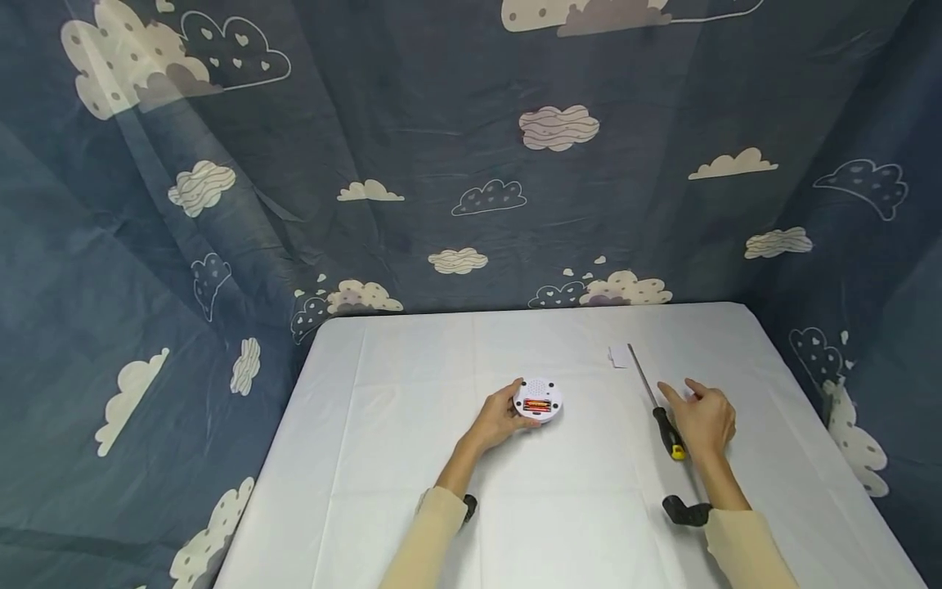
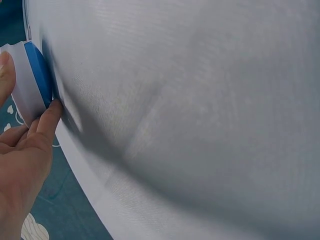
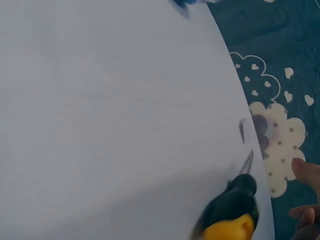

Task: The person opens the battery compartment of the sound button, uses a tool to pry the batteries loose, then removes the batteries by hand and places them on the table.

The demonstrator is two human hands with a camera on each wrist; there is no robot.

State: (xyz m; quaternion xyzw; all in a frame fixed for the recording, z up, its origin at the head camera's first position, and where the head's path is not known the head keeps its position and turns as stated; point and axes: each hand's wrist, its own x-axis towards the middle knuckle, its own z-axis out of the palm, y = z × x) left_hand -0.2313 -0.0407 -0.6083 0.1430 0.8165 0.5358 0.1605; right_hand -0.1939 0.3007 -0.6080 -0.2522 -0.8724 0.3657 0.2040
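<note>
My left hand (image 1: 496,421) grips a small round white device (image 1: 548,391) by its left edge, fingers at its rim. Its perforated back faces up, showing red and orange batteries (image 1: 537,405) in an uncovered slot. In the left wrist view the device's white side (image 2: 29,80) and blue underside (image 2: 41,75) stand close over the cloth. My right hand (image 1: 705,421) is just right of a screwdriver (image 1: 666,429), thumb and forefinger apart with nothing visible between them. The screwdriver has a black and yellow handle (image 3: 232,210) and lies on the table.
A small white flat piece (image 1: 618,357) lies near the screwdriver's tip. White cloth covers the table (image 1: 412,368). Dark blue curtains with cloud prints (image 1: 486,196) hang behind it and along both sides.
</note>
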